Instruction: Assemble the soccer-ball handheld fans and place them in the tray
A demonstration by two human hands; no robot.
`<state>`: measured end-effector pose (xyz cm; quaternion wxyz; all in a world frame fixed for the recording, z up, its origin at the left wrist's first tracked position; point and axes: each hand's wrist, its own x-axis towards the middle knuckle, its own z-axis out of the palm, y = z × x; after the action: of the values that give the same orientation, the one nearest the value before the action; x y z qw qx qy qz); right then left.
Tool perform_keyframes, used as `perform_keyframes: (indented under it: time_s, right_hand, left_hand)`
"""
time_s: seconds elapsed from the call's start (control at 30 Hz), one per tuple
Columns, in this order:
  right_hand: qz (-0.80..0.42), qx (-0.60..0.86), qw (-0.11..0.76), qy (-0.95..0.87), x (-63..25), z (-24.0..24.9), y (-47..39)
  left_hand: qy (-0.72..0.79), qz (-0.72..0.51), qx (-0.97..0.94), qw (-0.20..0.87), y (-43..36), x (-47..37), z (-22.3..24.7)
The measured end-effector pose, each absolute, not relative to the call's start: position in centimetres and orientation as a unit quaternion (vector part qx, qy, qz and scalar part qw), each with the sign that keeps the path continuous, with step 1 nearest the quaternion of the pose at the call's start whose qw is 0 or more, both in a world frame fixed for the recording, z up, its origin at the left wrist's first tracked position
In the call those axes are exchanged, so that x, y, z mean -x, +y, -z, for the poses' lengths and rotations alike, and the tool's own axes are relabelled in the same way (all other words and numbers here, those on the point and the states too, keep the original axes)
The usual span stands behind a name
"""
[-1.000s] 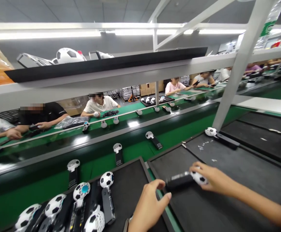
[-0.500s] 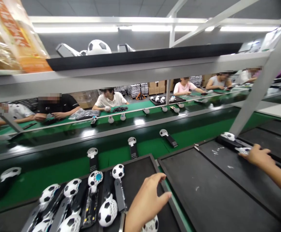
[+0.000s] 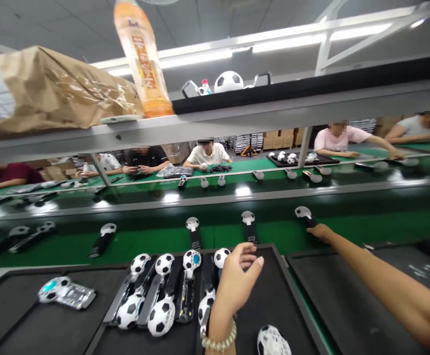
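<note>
Down the bottle's (image 3: 144,64) orange label runs a column of large characters, Chinese by their look but not clear enough to read, with a small dark mark above them. A black handle (image 3: 250,232) on the green belt (image 3: 222,234) bears pale print near its end, too small to read.

An orange bottle (image 3: 143,64) stands beside a brown package (image 3: 63,88) on a grey shelf (image 3: 215,118).
</note>
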<state>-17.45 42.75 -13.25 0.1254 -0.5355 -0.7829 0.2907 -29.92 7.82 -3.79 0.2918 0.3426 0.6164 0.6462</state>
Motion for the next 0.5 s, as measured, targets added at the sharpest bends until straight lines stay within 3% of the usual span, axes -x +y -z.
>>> perform_keyframes:
  time_s: [0.17, 0.37, 0.5]
  right_hand:
    - [-0.441, 0.439, 0.128, -0.772, 23.0, 8.9, 35.9]
    - [-0.509, 0.174, 0.073, -0.840, 24.6, 7.1, 22.8]
    - [-0.461, 0.314, 0.109, -0.823, 27.0, 7.9, 24.8]
  left_hand:
    - [0.577, -0.746, -0.197, 0.268, 9.2, 31.1, 5.3]
    - [0.479, -0.839, -0.022, 0.258, 10.4, 33.0, 6.5]
    - [0.373, -0.876, 0.033, 0.305, 9.2, 34.0, 5.5]
